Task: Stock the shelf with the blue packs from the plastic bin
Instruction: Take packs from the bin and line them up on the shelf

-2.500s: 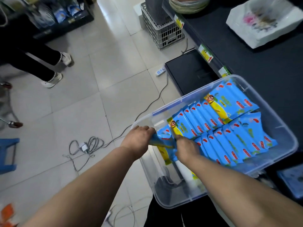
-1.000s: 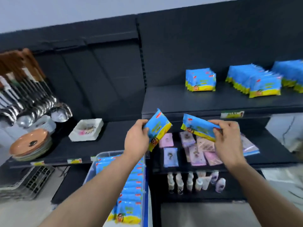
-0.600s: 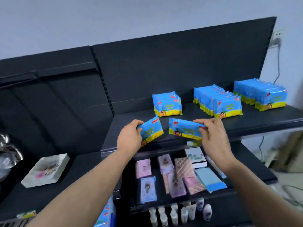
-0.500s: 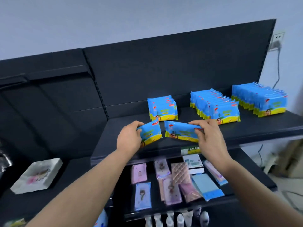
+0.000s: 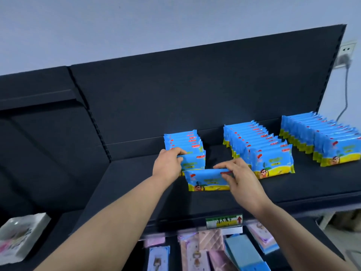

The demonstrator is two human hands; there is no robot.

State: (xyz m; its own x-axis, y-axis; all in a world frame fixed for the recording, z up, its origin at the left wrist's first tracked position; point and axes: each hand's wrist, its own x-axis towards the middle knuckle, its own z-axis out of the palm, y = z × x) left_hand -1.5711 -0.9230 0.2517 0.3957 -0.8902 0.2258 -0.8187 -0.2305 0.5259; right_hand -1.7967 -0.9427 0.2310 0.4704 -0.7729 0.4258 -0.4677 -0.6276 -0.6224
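On the dark top shelf (image 5: 312,182) stand three rows of blue packs with yellow bottoms: a short left row (image 5: 183,142), a middle row (image 5: 259,147) and a right row (image 5: 322,139). My left hand (image 5: 168,165) grips a blue pack (image 5: 193,163) pressed upright against the front of the left row. My right hand (image 5: 240,178) holds another blue pack (image 5: 207,179) upright on the shelf, just in front of that one. The plastic bin is out of view.
A price tag (image 5: 223,222) hangs on the shelf's front edge. The lower shelf holds pink packs (image 5: 211,241) and blue flat packs (image 5: 242,251). A white packet (image 5: 17,237) lies on the lower left shelf. A wall socket (image 5: 346,53) with a cable is at the right.
Both hands moved forward from above the shelf's front edge to the left row. The two packs, held tilted in the air before, now stand upright on the shelf.
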